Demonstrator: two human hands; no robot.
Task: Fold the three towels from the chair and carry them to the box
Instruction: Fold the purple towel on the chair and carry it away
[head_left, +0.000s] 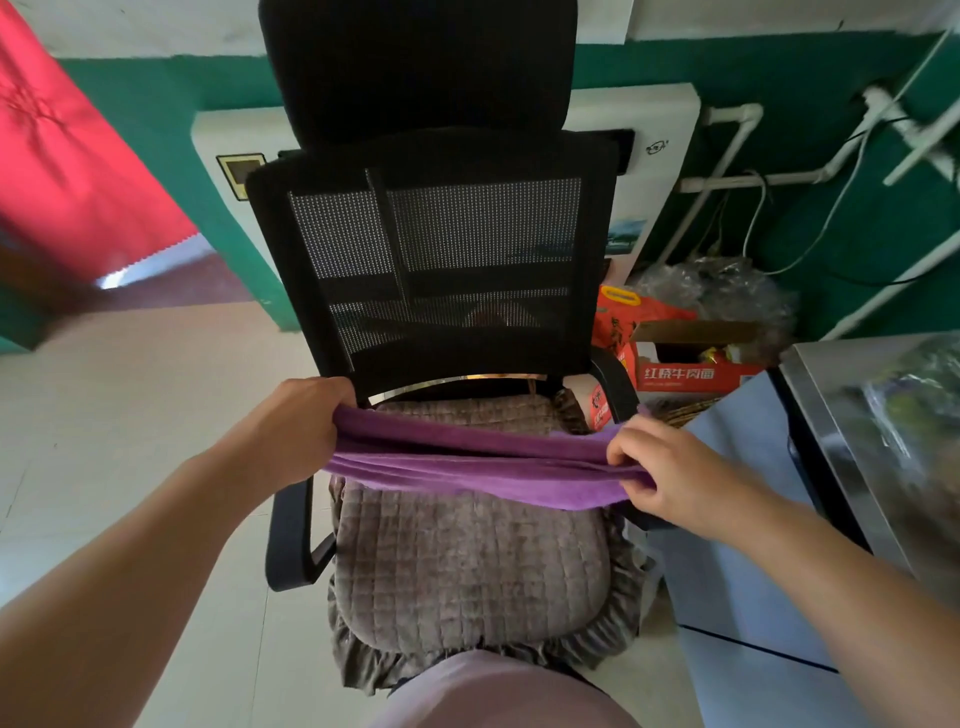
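Left hand (301, 415) at nine o'clock and right hand (649, 467) at three pinch the folded purple towels (467, 462) taut above the chair cushion (467, 561); keep edges aligned and grip even before carrying.

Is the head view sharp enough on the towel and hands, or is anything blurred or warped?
Head view: purple towel, left hand and right hand are sharp and evenly lit; the steel counter at right is smeared with glare; the wide lens bows the frame edges.
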